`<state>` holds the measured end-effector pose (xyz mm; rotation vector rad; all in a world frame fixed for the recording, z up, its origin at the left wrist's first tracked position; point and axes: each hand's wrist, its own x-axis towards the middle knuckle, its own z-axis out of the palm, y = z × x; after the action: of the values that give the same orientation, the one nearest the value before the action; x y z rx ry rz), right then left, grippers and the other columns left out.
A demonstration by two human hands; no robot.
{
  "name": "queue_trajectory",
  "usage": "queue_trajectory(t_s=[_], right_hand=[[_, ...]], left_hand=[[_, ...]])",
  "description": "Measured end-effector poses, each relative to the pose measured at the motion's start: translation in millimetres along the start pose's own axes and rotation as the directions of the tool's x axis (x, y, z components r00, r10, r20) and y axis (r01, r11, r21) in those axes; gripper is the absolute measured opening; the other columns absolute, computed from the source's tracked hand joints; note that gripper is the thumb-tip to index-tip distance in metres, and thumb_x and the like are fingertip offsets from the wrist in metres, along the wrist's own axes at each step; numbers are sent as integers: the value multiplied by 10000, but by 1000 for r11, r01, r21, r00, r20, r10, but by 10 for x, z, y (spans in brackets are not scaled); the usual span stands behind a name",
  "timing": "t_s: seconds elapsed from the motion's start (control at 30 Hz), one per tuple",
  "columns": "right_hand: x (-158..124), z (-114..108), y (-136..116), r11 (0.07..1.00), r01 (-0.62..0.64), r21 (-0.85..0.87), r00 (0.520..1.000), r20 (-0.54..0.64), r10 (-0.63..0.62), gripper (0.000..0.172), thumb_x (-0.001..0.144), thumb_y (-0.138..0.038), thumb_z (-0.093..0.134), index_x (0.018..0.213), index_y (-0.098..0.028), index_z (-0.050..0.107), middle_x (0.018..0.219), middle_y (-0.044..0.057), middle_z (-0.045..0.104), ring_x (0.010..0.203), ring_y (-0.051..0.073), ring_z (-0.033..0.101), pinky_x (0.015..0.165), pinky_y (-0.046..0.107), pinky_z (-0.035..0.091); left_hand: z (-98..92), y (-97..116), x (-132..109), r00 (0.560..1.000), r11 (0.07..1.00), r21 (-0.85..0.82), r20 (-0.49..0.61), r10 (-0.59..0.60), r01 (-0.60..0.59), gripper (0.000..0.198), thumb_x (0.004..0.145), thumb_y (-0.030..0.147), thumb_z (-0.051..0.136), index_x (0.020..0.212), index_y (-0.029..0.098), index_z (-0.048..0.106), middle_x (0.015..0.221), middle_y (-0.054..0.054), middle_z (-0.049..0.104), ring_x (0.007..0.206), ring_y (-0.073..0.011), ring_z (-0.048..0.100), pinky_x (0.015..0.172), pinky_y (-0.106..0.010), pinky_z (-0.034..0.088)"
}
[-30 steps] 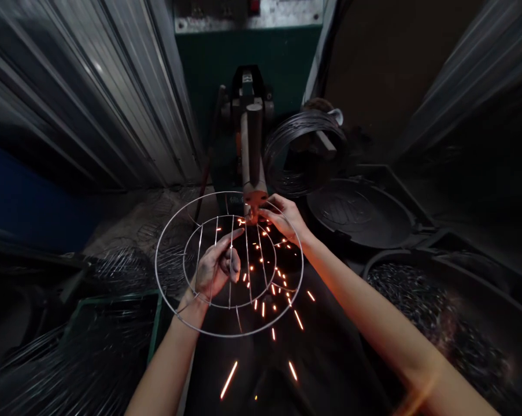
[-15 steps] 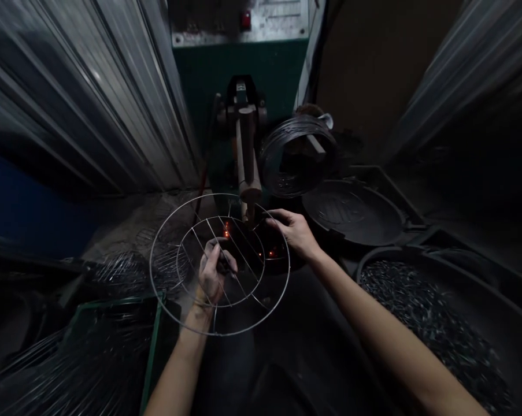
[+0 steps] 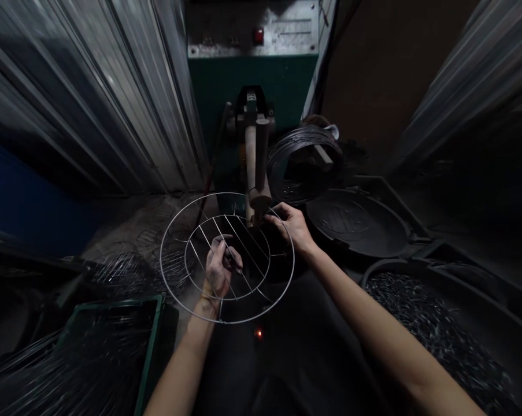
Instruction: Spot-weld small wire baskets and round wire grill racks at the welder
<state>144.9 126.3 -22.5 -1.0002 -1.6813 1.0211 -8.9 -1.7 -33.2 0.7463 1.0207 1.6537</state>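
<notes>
Steel round wire grille [image 3: 243, 245], two concentric rings with straight cross wires, held roughly flat at frame centre, under the tip of the brown vertical welder arm [image 3: 257, 167].

Left hand [image 3: 219, 268]: fingers pinched shut on the cross wires, inside the inner ring.

Right hand [image 3: 292, 228]: fingers closed on the wires at the grille's upper right, just beside the arm tip.

Green machine cabinet [image 3: 261, 81] behind, top centre. Dark wire coil [image 3: 304, 162] right of the arm. Green crate [image 3: 152, 323] lower left. Black tub [image 3: 373, 271] of short wire pieces lower right. Orange ember [image 3: 258, 333] below the grille.
</notes>
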Motion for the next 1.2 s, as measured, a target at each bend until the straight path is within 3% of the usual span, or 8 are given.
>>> queue_trajectory(t_s=[0.3,0.37,0.5,0.57,0.63,0.77,0.9,1.2], right_hand=[[75,27,10,990,-48,134,997,72,38,198,681,-353,675,751,-179,610,696,-2,634,649,159,599,597,257,476],[-46,-100,-1,989,-74,126,991,117,59,243,718,-337,647,911,-189,632,824,20,668,722,177,633,664,290,512],[-550,-454,-83,992,-8,-129,976,214,35,391,801,-300,585,1186,-238,571,1122,39,627,1010,205,599,883,340,480],[-753,-525,-116,979,5,-204,967,249,47,463,800,-313,604,1251,-237,531,1162,44,613,1067,214,572,913,339,463],[-805,-469,-117,978,0,-210,985,168,36,425,819,-337,582,1226,-222,555,1114,48,639,1004,215,601,867,329,481],[-541,-208,-97,985,43,-169,999,-3,-44,228,822,-356,568,948,-200,676,893,34,691,824,204,636,743,295,488],[-311,-82,-127,987,58,-152,998,-1,-59,214,807,-363,570,888,-196,677,831,24,689,764,192,628,677,272,470],[-132,-58,-124,970,84,-230,996,11,-83,220,791,-357,560,868,-191,682,816,30,688,726,187,617,654,270,447]], left_hand=[[-111,-32,25,998,998,-46,47,-50,52,268,844,421,497,990,202,446,499,38,556,360,-93,450,346,-150,344],[-184,3,61,985,989,-85,136,-110,122,286,840,454,504,968,203,454,536,29,573,372,-82,461,366,-149,360],[-255,79,123,935,970,-15,273,-228,241,312,796,454,579,844,176,445,631,-14,621,404,-79,505,354,-143,366],[-203,70,86,957,981,13,217,-192,194,319,777,436,604,832,184,417,636,-1,621,414,-96,527,352,-160,397],[-100,15,0,989,995,-10,111,-97,99,329,777,444,595,833,195,388,632,20,612,433,-105,544,385,-188,446],[74,-141,-192,998,996,-76,-48,31,-35,308,811,430,560,852,213,344,676,29,618,509,-102,577,479,-203,484],[90,-195,-216,995,994,-98,-89,44,-53,320,812,441,563,880,226,336,679,32,618,529,-119,590,503,-232,495],[71,-173,-16,989,987,-114,-106,103,-115,286,826,424,549,873,217,356,665,34,616,525,-114,578,518,-238,502]])
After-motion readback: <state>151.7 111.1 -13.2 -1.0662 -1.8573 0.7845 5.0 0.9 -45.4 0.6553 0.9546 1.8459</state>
